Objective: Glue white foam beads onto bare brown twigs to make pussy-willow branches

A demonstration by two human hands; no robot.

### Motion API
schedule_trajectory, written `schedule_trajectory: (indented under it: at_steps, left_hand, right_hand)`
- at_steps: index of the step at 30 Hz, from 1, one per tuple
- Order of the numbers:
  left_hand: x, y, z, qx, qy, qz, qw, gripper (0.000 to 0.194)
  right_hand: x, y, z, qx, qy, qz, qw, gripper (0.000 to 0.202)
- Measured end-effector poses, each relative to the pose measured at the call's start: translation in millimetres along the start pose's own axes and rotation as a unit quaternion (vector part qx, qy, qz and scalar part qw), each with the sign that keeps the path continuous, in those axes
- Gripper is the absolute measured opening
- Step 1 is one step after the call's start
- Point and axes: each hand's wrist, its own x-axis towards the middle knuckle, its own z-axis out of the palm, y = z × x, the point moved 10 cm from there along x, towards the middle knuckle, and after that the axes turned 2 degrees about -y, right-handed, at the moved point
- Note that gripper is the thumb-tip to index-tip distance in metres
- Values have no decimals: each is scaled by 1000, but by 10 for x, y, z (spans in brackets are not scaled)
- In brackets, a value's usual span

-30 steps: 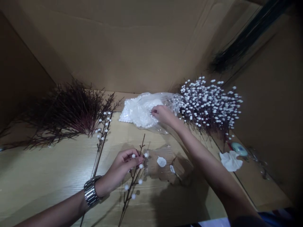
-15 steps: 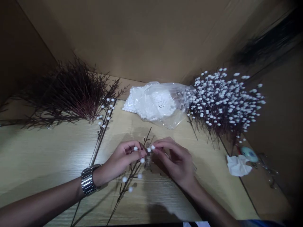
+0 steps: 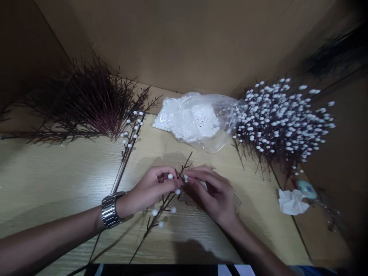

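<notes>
A brown artificial twig (image 3: 156, 218) slants across the front of the table, with several white balls on its side shoots. My left hand (image 3: 156, 186), with a metal watch (image 3: 110, 211) on the wrist, pinches the twig near its upper part. Just to the right, my right hand (image 3: 216, 191) holds a small white ball (image 3: 186, 178) between thumb and fingertip, against a side shoot of the twig. Whether that ball sits on the shoot is hidden by the fingers.
Behind the hands lies a clear plastic bag (image 3: 186, 119) of white balls. Bare twigs (image 3: 94, 103) are heaped at left, beside one balled twig (image 3: 135, 130). At right are many white-tipped twigs (image 3: 281, 119), a crumpled tissue (image 3: 292, 202) and a pale green object (image 3: 306, 189).
My right fingertips have moved closer to the twig and now cover more of the white ball. The left hand keeps its hold. The whole view has shifted slightly.
</notes>
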Motion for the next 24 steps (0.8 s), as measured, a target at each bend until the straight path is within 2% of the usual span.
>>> schedule_trajectory:
  at_steps: [11,24]
  left_hand:
    - [-2,-81,23,4,-23,-2,1000,22]
    - [11,-103,-23,18,-4,6,1000,24]
  right_hand:
    - [-30,28,13,-8,12,13,1000,25]
    - [-77,78,-5,-15,25,33,999,25]
